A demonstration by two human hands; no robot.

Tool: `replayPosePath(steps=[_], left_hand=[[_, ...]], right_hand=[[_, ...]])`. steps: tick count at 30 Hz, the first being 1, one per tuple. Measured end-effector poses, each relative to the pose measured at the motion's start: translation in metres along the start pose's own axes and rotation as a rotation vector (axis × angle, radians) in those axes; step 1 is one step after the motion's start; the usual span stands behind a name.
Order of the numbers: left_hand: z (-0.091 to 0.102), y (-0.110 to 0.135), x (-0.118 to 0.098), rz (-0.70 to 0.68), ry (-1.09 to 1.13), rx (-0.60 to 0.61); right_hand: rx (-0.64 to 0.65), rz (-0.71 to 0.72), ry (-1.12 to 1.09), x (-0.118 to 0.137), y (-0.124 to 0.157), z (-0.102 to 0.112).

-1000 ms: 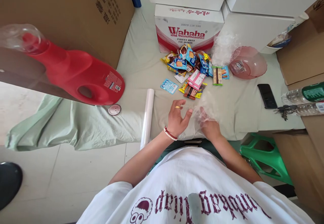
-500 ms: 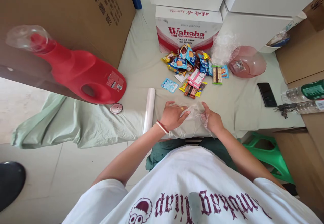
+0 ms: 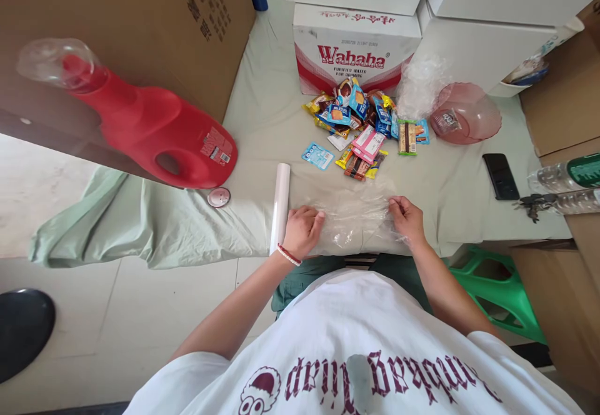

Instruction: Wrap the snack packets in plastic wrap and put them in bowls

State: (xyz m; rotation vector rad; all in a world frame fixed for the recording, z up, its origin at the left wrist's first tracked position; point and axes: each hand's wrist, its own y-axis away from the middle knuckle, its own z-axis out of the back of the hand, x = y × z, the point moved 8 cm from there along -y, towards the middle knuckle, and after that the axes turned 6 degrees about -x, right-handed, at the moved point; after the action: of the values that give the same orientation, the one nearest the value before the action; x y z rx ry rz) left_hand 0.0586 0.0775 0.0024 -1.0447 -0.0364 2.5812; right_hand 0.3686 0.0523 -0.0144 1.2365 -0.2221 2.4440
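A sheet of clear plastic film [image 3: 351, 218] stretches between my two hands, low over the table's front edge. My left hand [image 3: 304, 229] is closed on its left side, with the fingers curled. At the other side my right hand [image 3: 407, 218] pinches the film's edge between thumb and fingers. Just left of my left hand lies a white roll [image 3: 281, 199], pointing away from me. Beyond the film is a heap of small wrapped snacks [image 3: 359, 115], and a light blue packet [image 3: 317, 155] lies apart from it.
A large red bottle [image 3: 164, 130] leans at the left beside a brown carton. Behind the snacks stands a Wahaba-type water box, the Wahaha box [image 3: 356, 52]. Crumpled clear plastic [image 3: 422, 84], a pink bowl [image 3: 464, 115], a phone [image 3: 500, 176] and plastic bottles [image 3: 574, 174] are at the right.
My hands have moved apart, left hand leftward and right hand rightward. The film, bunched between them before, is now spread wide. My left fingers, stretched before, have closed.
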Motion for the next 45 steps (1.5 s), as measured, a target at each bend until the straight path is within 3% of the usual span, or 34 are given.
replayPosePath(steps=[2, 6, 13, 16, 19, 23, 25, 28, 31, 33, 34, 37, 39, 41, 45], left_hand=[[-0.005, -0.003, 0.002, 0.035, -0.051, 0.009], [-0.017, -0.001, -0.006, -0.028, -0.143, 0.150], [-0.014, 0.006, -0.005, -0.043, -0.244, 0.260], [-0.014, 0.007, -0.003, -0.037, -0.244, 0.253], [-0.009, 0.006, -0.003, -0.024, -0.241, 0.165], [-0.005, 0.007, -0.018, -0.169, -0.270, 0.059], [-0.011, 0.009, -0.025, -0.265, -0.269, 0.110], [-0.022, 0.011, -0.022, -0.266, -0.250, 0.216], [-0.029, 0.014, -0.013, -0.213, -0.260, 0.282], [-0.033, 0.017, -0.008, -0.219, -0.277, 0.325], [-0.034, 0.018, -0.007, -0.227, -0.285, 0.348], [-0.038, 0.020, -0.002, -0.238, -0.307, 0.404], [-0.039, 0.020, 0.000, -0.241, -0.318, 0.416], [-0.038, 0.020, 0.000, -0.248, -0.319, 0.409], [-0.033, 0.019, -0.002, -0.239, -0.323, 0.335]], right_hand=[[-0.031, -0.011, 0.011, -0.003, 0.000, 0.004], [-0.069, -0.062, 0.034, -0.017, 0.000, 0.015], [-0.128, -0.141, 0.025, -0.034, 0.001, 0.035], [-0.119, -0.141, 0.037, -0.033, 0.001, 0.034], [-0.110, -0.121, 0.091, -0.035, -0.003, 0.033], [-0.098, -0.107, 0.159, -0.041, -0.011, 0.036], [-0.165, -0.020, 0.259, -0.033, -0.011, 0.046], [-0.254, 0.244, 0.427, -0.004, 0.003, 0.054], [-0.032, 0.471, 0.470, 0.011, 0.024, 0.034], [0.129, 0.522, 0.475, 0.007, 0.031, 0.023], [0.151, 0.512, 0.475, 0.003, 0.028, 0.023], [0.038, 0.427, 0.469, 0.001, -0.002, 0.035], [-0.007, 0.419, 0.463, 0.018, -0.033, 0.034], [0.006, 0.461, 0.463, 0.049, -0.064, 0.019], [0.010, 0.522, 0.515, 0.118, -0.123, -0.034]])
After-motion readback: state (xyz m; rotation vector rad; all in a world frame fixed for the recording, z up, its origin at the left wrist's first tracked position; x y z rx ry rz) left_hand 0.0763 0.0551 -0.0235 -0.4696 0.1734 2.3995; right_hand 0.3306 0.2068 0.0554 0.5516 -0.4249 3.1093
